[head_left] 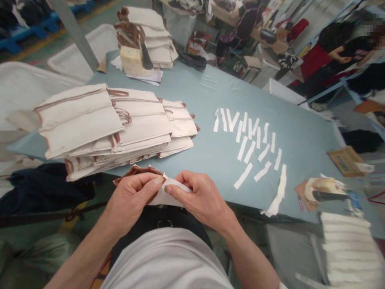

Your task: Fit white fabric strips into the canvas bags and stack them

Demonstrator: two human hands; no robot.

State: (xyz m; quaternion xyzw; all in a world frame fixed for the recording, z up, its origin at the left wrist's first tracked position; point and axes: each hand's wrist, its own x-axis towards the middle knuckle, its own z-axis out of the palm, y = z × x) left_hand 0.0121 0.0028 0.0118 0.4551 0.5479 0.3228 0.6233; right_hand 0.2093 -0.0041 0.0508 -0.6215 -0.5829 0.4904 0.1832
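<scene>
At the table's near edge, both my hands grip a cream fabric piece (165, 198) with a brown edge or lining (135, 170). My left hand (136, 192) pinches it by the brown side, thumb against fingers. Close beside, my right hand (201, 196) is closed on the white part, thumb on top. A small white tip shows between the two hands. Stacked cream fabric bags (141, 120) with brown trim and cords lie just beyond my left hand. To the right, several short white strips (246, 148) are spread over the table, with a longer ragged strip (278, 192) nearest me.
The blue-green table (207, 96) reaches away to the right. At its far left end stand another bag stack (153, 36) and a yellowish block (135, 60) with a dark tool. A second block (325, 188) and a cardboard box (350, 160) sit at right. People work beyond.
</scene>
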